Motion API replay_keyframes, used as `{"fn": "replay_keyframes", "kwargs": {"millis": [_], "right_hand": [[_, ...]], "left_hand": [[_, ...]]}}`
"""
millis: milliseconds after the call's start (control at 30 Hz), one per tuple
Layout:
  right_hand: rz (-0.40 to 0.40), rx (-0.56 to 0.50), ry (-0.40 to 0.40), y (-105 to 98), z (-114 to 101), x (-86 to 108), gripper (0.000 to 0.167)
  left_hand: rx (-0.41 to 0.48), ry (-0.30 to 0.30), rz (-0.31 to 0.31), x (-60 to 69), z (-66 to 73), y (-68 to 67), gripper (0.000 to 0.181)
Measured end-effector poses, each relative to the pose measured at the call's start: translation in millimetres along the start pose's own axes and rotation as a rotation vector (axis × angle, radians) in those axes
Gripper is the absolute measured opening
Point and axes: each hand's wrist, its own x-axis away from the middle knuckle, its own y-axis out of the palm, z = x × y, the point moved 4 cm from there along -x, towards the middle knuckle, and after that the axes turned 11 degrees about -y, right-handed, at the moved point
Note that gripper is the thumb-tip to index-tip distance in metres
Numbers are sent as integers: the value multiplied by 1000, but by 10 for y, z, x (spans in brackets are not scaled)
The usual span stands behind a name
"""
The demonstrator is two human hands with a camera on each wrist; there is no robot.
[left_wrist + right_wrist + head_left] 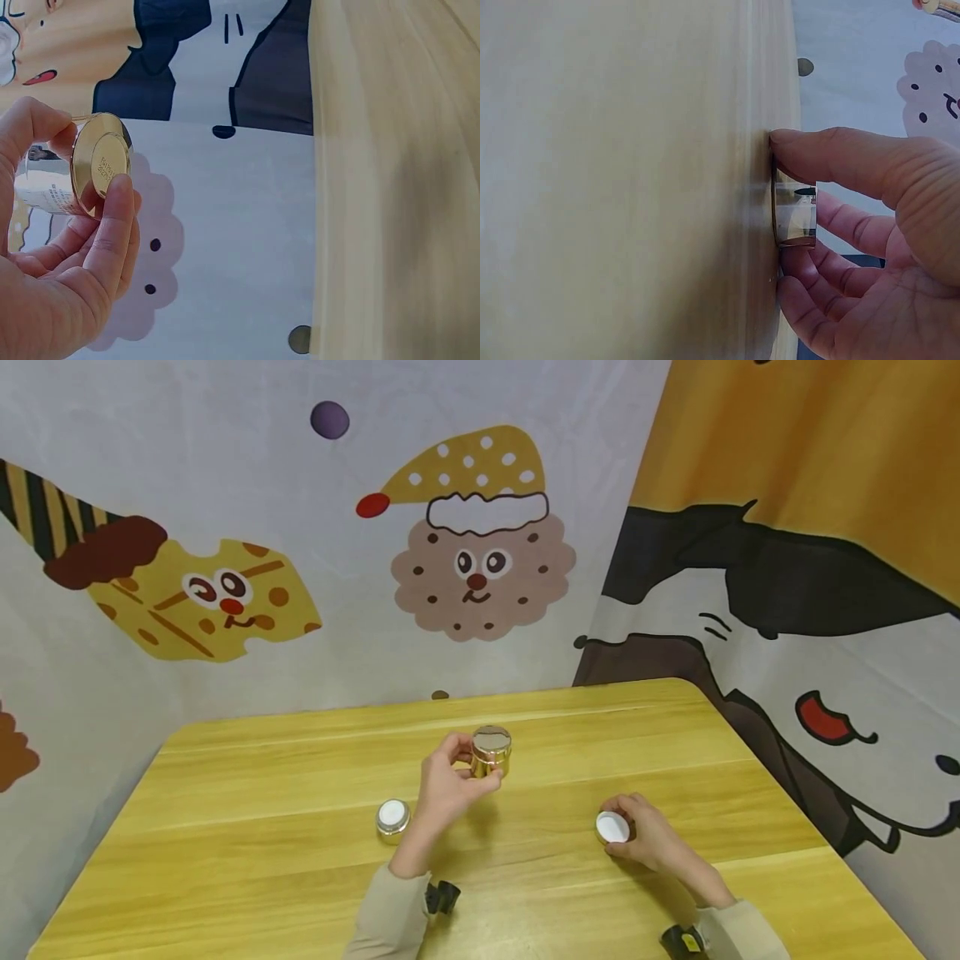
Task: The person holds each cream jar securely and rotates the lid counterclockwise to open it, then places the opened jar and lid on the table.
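Note:
My left hand [447,789] grips a shiny gold cosmetic jar [491,753] with its lid on, lifted above the table. In the left wrist view the jar's round gold base [109,161] shows small print, with fingertips against it. My right hand [651,839] holds a gold jar lid [612,827] by its sides, thumb on one side and fingers on the other. That lid lies with its white inside up, and in the right wrist view its shiny side wall [796,214] meets the tabletop. A lidless gold jar [392,822] with a white top stands left of my left forearm.
The wood-grain table [262,810] has rounded far corners. Behind it hangs a pale cloth [352,635] printed with cartoon figures, and more printed cloth [795,577] hangs along the right side. Dark wrist devices [442,897] sit at both sleeve ends.

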Motion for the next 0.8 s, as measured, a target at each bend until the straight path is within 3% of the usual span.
{"fn": "replay_keyframes", "kwargs": {"millis": [300,400,633,800], "right_hand": [[-5,12,-48,10,8,8,55],[12,10,-71,5,-5,-11,57],[176,-12,-243,-81,-236,-202,38],[260,8,-301,-163,-444,-365,34]], "left_hand": [[-2,48,15,36,128,-54,38],[-15,36,13,44,153,-63,37],[-10,28,24,40,130,-89,40],[-10,47,36,44,122,-104,42]]}}
